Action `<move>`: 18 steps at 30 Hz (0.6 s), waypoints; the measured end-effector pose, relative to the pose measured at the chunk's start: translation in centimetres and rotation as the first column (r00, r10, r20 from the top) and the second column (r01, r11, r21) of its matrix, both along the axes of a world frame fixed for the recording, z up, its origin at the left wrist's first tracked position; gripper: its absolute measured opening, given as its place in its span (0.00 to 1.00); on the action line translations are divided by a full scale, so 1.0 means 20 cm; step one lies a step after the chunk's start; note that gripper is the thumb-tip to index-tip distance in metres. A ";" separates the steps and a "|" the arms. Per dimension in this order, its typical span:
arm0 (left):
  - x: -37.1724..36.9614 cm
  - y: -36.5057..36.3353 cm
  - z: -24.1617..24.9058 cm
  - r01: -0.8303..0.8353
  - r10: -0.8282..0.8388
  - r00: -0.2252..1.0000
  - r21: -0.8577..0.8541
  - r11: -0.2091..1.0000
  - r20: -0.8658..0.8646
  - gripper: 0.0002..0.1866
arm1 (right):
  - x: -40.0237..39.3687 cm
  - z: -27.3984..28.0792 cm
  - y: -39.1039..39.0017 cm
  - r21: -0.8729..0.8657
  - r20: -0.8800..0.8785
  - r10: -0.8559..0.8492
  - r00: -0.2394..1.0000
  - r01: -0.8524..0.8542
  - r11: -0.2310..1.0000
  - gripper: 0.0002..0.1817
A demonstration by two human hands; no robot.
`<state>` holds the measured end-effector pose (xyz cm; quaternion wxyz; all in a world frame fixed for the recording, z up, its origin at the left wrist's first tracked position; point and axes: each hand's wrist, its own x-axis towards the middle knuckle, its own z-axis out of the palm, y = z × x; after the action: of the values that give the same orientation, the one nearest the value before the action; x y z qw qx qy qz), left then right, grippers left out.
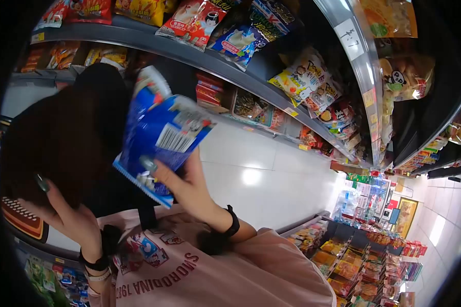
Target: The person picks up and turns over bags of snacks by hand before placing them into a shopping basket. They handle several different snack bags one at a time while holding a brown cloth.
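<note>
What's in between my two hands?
In the head view, a dark bag-like thing lies between the left hand and the right hand, which grips a blue packet.

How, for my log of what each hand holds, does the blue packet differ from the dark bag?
The blue packet is bright and printed; the dark bag is plain brownish-black. The packet looks smaller than the bag. The right hand holds the packet, the left hand the bag. Both are raised before the shelves.
</note>
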<state>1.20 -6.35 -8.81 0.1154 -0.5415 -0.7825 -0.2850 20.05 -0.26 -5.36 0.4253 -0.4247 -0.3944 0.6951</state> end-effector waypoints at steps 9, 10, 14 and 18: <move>0.16 0.06 0.06 0.273 -0.403 0.478 0.304 0.913 0.780 0.38 | 0.03 -0.05 0.07 0.131 0.289 0.239 0.927 -0.285 0.949 0.37; 0.14 0.05 0.04 0.194 -0.327 0.531 0.263 0.945 0.782 0.35 | 0.10 -0.04 0.08 -0.019 0.184 0.112 0.977 -0.110 0.994 0.36; 0.08 0.05 0.02 0.062 -0.214 0.526 0.213 0.975 0.823 0.31 | 0.49 0.08 0.30 0.074 0.116 -0.485 0.866 0.480 0.874 0.22; 0.06 0.06 0.01 0.044 -0.190 0.496 0.193 0.980 0.847 0.31 | 0.83 0.25 0.52 0.391 0.171 -0.673 0.719 0.578 0.716 0.27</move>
<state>2.49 -5.13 -8.67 -0.2694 -0.3695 -0.6742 -0.5800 36.59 10.18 -0.32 0.6333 -0.5621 -0.3889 0.3630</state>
